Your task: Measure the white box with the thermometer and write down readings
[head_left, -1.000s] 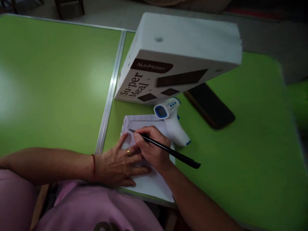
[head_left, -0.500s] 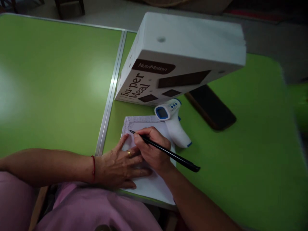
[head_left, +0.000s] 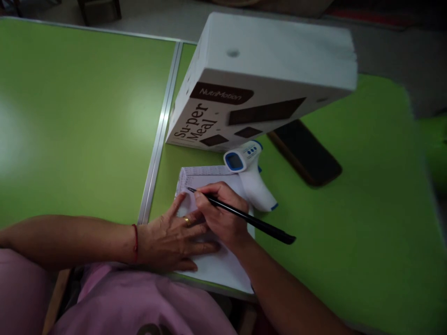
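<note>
A white sheet of paper (head_left: 223, 272) lies at the table's near edge, with small dark writing along its far and left margins. My left hand (head_left: 179, 239) rests flat on it, fingers spread, a gold ring on one finger and a red cord at the wrist. In a pinch grip, my right hand (head_left: 223, 209) holds a black pen (head_left: 244, 216), its tip at the paper's upper left beside the writing. A white and blue infrared thermometer (head_left: 256, 188) lies over the paper's far right corner, just beyond my right hand.
A large white box (head_left: 223, 111) marked "NutriMotion Su-per Meal" stands behind the thermometer. To its right a dark phone (head_left: 307, 153) lies on the green table (head_left: 366, 223). A metal seam (head_left: 155, 153) crosses the tabletop left of the paper. Chair legs (head_left: 99, 9) show beyond the far edge.
The pen's back end has swung slightly up and to the right while its tip stays near the same spot. My left hand keeps its place. The whole view has shifted a little.
</note>
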Demonstrator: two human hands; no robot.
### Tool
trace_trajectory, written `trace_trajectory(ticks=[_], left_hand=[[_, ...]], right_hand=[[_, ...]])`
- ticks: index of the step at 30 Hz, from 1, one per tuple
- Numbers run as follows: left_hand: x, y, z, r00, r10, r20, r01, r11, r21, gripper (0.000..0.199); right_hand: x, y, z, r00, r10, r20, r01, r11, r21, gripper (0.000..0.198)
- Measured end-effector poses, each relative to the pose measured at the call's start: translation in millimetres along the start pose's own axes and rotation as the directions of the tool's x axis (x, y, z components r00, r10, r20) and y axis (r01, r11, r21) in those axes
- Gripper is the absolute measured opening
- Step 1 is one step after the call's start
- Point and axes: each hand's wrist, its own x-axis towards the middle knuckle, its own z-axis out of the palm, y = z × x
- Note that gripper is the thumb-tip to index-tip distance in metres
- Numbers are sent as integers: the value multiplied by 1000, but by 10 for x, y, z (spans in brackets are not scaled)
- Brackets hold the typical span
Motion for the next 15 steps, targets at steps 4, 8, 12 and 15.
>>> trace_trajectory(ticks=[4,8,12,15], left_hand=[[4,2,-6,1000,-4,21,3,1000,7,56],[4,1,-13,1000,3,26,-3,1000,13,53],[1,-3,-2,1000,2,0,-2,1000,21,54],[-1,-5,14,1000,3,-12,-3,1000,14,54]], right_hand=[[6,7,-2,1000,-16,-21,16,1000,0,15],[21,-12,-8,1000,-14,14,14,1000,6,14],[31,-35,-12,1000,-4,21,4,1000,3,13],[27,-38,-10,1000,15,9,-15,1000,9,14]])
